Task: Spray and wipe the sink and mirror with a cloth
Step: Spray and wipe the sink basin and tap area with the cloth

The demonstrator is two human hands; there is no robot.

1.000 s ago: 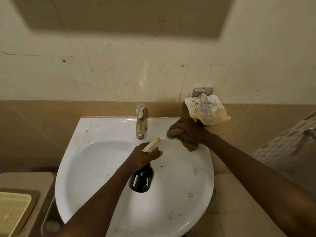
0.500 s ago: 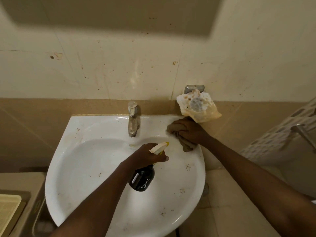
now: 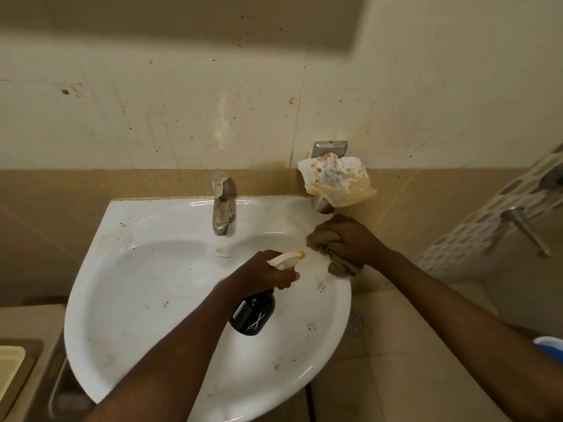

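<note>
A white corner sink (image 3: pixel 131 300) with dark specks fills the middle of the head view. My left hand (image 3: pixel 262 274) grips a black spray bottle (image 3: pixel 254 315) by its cream and yellow trigger head, held over the basin and pointing right. My right hand (image 3: pixel 350 242) holds a crumpled brown cloth (image 3: pixel 338 266) against the sink's right rim. The underside of the mirror (image 3: pixel 182 19) shows as a dark band at the top.
A chrome tap (image 3: pixel 221 205) stands at the sink's back. A stained soap dish (image 3: pixel 335 178) on a metal bracket hangs just above my right hand. A floor drain (image 3: pixel 355 324) lies right of the sink. A cream tray (image 3: pixel 9 367) sits at the lower left.
My right hand has slid the cloth rightward along the back rim to the sink's right edge. My left hand with the bottle moved slightly right over the basin.
</note>
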